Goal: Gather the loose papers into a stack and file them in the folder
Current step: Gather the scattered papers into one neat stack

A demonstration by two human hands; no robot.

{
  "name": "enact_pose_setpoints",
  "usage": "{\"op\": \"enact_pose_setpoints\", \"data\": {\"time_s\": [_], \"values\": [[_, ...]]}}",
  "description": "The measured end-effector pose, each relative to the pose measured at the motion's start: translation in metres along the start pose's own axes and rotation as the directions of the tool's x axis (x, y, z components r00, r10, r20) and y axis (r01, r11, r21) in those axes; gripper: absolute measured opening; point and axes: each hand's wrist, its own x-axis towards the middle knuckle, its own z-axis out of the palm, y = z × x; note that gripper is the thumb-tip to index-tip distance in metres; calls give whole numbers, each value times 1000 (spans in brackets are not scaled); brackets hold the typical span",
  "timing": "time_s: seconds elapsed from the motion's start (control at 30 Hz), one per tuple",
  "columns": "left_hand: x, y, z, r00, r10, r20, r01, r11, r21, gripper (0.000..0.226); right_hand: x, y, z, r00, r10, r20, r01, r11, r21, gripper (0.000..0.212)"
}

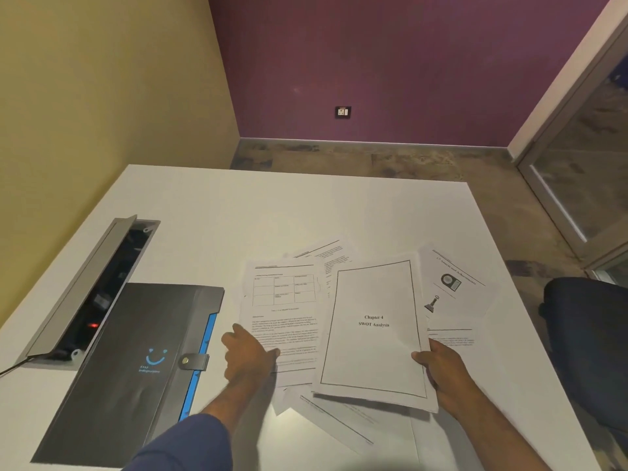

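The loose white printed papers [339,321] lie fanned between the hands; the left hand [249,356] presses flat, the right hand [441,365] pinches their edge. The closed dark grey plastic folder [136,362] lies left, nearer the left hand.

Loose papers [339,317] overlap mid-worktop [238,205]; left hand [249,355] presses one sheet, right hand [441,365] grips another's edge; closed folder [136,362] near left edge.

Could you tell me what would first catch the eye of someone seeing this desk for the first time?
The fan of loose papers spread across the middle of the white table, topped by a page headed "Chapter 4 SWOT Analysis", with the left hand and right hand at its near edges. To the left lies a closed dark folder beside an open cable tray.
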Motion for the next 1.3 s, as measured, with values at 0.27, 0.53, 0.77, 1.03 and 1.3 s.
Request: {"op": "enact_pose_setpoints", "data": {"time_s": [0.27,0.53,0.77,1.03,1.3], "values": [[17,-9,-17,1000,3,13,-4,1000,18,36,5,7,-9,998,7,-57,-6,1000,23,36],[36,-18,-39,934,63,-351,-173,940,-293,16,6,3,-18,996,2,-84,4,998,69,39],[47,-16,-55,950,15,-313,-169,865,-473,17,7,0,-19,997,6,-80,3,993,116,41],[18,-5,-20,967,255,-15,-226,826,-517,27,5,0,-34,998,47,-36,-34,957,289,40],[-18,18,25,929,329,169,-279,924,-261,9,0,1,-51,999,47,-4,-45,961,273,38]]}}
